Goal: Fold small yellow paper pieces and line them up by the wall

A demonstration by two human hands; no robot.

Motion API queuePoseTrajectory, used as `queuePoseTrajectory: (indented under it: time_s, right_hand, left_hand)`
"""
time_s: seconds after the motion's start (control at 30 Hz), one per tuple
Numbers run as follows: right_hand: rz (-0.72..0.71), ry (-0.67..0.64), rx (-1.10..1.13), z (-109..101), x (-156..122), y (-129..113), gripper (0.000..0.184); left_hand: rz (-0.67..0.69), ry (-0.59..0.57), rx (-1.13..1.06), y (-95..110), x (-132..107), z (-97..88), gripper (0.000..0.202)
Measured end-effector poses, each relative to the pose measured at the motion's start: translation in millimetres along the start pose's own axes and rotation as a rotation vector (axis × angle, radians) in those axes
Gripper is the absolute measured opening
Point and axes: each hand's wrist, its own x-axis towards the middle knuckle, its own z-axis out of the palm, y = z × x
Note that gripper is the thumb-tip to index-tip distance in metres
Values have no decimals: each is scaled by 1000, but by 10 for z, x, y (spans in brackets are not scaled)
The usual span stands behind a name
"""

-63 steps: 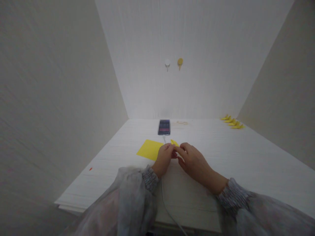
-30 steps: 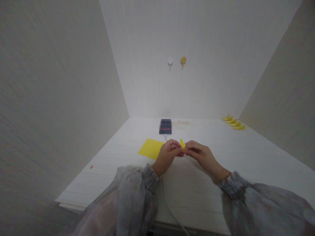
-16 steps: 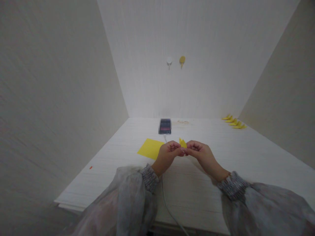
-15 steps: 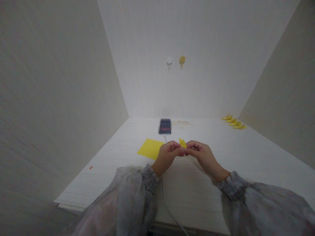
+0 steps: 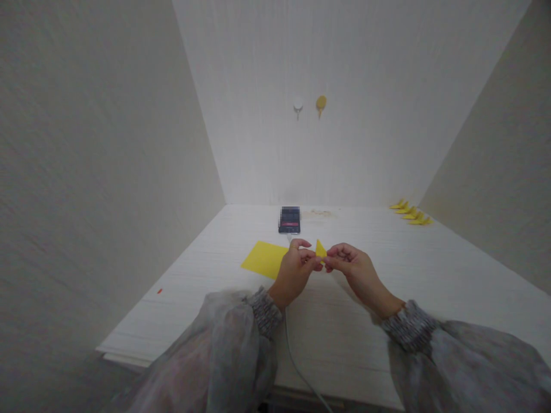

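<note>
Between my two hands is a small folded piece of yellow paper [image 5: 320, 250], one pointed corner sticking up above the fingers. My left hand [image 5: 298, 265] pinches its left lower edge with thumb and forefinger, while the other fingers are partly lifted. Closed on its right side is my right hand [image 5: 350, 265], fingers curled and thumb pressed in. The paper's lower part is hidden by the fingertips. A flat sheet of yellow paper [image 5: 263, 259] lies on the white table [image 5: 206, 275] just left of my left hand, which covers its right end.
A phone [image 5: 290, 220] lies behind my hands, with a white cable [image 5: 293, 355] running toward the front edge. Several folded yellow paper pieces [image 5: 411, 213] stand in a row at the back right. Two hooks, white [image 5: 298, 105] and yellow [image 5: 321, 104], are on the back wall.
The folded paper has turned, now showing one point instead of two. My left hand's outer fingers have loosened and lifted; the right hand has stayed nearly in place.
</note>
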Motion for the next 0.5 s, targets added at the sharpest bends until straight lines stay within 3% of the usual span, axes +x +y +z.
queuePoseTrajectory:
  time_s: [0.17, 0.5]
  right_hand:
    - [30, 7, 93, 17, -2, 31, 22]
    - [54, -3, 184, 72, -10, 38, 27]
  left_hand:
    - [-9, 21, 94, -4, -2, -6, 23]
    - [-149, 20, -100, 79, -19, 24, 27]
